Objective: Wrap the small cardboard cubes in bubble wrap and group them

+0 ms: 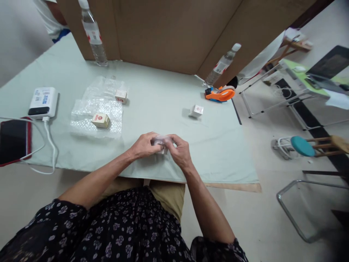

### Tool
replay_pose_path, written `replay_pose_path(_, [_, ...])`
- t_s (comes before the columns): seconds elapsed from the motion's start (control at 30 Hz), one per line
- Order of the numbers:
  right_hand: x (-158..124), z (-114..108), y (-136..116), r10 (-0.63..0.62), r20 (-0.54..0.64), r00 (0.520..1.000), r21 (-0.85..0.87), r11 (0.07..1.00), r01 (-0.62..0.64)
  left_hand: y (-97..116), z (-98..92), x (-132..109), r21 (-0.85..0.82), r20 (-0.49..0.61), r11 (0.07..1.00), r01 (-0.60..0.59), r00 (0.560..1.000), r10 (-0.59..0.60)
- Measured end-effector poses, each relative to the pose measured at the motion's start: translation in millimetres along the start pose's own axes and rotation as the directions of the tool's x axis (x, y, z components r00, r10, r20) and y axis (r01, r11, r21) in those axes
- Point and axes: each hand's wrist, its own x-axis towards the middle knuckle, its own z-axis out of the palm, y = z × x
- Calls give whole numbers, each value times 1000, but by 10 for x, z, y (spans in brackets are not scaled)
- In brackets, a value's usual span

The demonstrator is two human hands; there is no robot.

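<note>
- The left hand [143, 146] and right hand [180, 152] are close together, both clamped on one small bundle [160, 145], fingers and thumbs pinching it from either side.
- The bundle is at the near edge of the table [163, 102], in front of the person's waist; clear wrap shows around it, but blur and fingers hide what is inside. Whether it touches the cloth, I cannot tell.
- Left of the hands, two sheets of bubble wrap [79, 118] overlap on the cloth.
- One box [100, 120] lies on the nearer sheet, a red mark on its top.
- A second box [121, 96] sits farther back, at the right edge of the farther sheet.
- A third box [196, 110] is on the cloth, beyond the right hand and to its right.
- Past that box, near the table's right edge, is an orange tape dispenser [218, 95].
- Two bottles [94, 36] with white caps stand at the back, one on each side, before a tall cardboard [163, 32] screen.
- At far left, a power bank [43, 98] has a white cable [49, 134] plugged in; a red-edged phone [13, 142] lies just beside it.
- Off to the right, a teal stool [302, 146] is on the floor.
</note>
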Motion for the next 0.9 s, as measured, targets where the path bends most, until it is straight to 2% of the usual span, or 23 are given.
replay_pose_path(0.1, [122, -121, -12, 81, 170, 982, 64, 994, -93, 111, -19, 60, -205, 63, 930, 303, 953, -297])
replay_pose_path(0.2, [151, -154, 39, 110, 242, 964, 59, 990, -128, 124, -31, 91, -296, 118, 861, 413, 910, -396])
replay_pose_path(0.27, [153, -145, 77, 153, 270, 951, 105, 977, -187, 116, -63, 81, -255, 142, 885, 390, 920, -364])
replay_pose_path(0.33, [161, -129, 103, 208, 316, 926, 199, 940, -279, 112, -116, 52, -244, 187, 915, 321, 941, -280])
replay_pose_path(0.43, [181, -110, 129, 268, 353, 896, 300, 875, -379, 104, -177, -4, -373, 290, 883, 286, 939, -182])
replay_pose_path(0.5, [190, -103, 147, 290, 366, 884, 319, 854, -412, 82, -174, -32, -465, 315, 826, 319, 931, -182])
replay_pose_path(0.57, [198, -104, 168, 291, 390, 874, 337, 838, -430, 48, -143, -47, -506, 295, 792, 343, 931, -215])
replay_pose_path(0.63, [221, -107, 188, 273, 388, 880, 366, 831, -419, 15, -105, -53, -520, 254, 782, 343, 936, -242])
replay_pose_path(0.73, [311, -86, 209, 271, 323, 907, 383, 839, -387, -14, -71, -55, -524, 233, 783, 335, 941, -247])
replay_pose_path(0.9, [544, 17, 232, 348, 262, 900, 385, 818, -428, -31, -59, -64, -543, 244, 775, 323, 944, -223])
